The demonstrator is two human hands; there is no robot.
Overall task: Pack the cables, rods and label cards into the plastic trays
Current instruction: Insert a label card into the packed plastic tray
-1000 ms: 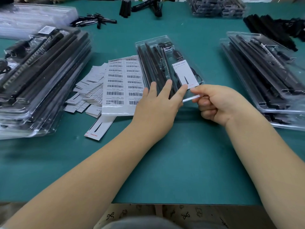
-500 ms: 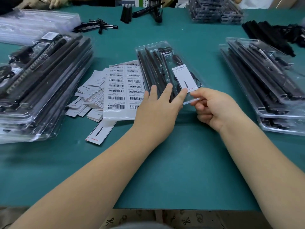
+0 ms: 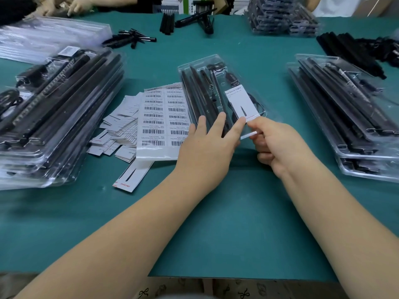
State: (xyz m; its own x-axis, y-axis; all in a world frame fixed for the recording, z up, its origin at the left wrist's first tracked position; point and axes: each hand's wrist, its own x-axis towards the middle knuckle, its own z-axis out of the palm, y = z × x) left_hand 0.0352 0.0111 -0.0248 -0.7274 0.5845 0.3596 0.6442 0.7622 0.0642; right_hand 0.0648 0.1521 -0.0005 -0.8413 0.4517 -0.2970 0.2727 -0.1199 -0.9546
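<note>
While both hands stay as before, left [image 3: 207, 147] flat, right [image 3: 278, 143] pinches the tray [image 3: 200, 63].

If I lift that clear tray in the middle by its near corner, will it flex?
Probably: the clear tray looks like thin plastic, long and loaded with black rods, so it may sag. Its glossy surface could be slippery, and the label card might shift.
</note>
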